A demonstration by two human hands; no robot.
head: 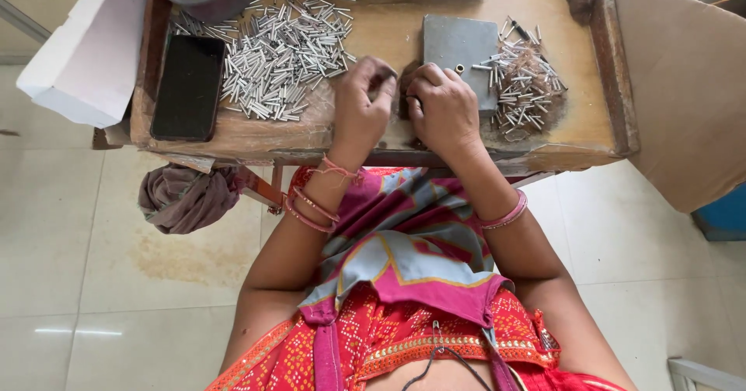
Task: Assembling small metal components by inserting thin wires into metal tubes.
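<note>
Both hands meet at the near edge of the wooden workbench: the left hand and right hand curl their fingertips together, and whatever they pinch is too small to make out. Loose metal tubes lie heaped at ten o'clock from the hands. A smaller pile of tubes lies at two o'clock, partly on a grey metal plate that the right hand half hides.

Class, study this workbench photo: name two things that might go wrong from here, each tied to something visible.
1. The black phone lies right beside the loose pile of metal tubes; tubes could scratch it.
2. The left hand and right hand work close together near the bench edge, so small pieces might roll off onto the floor.
</note>
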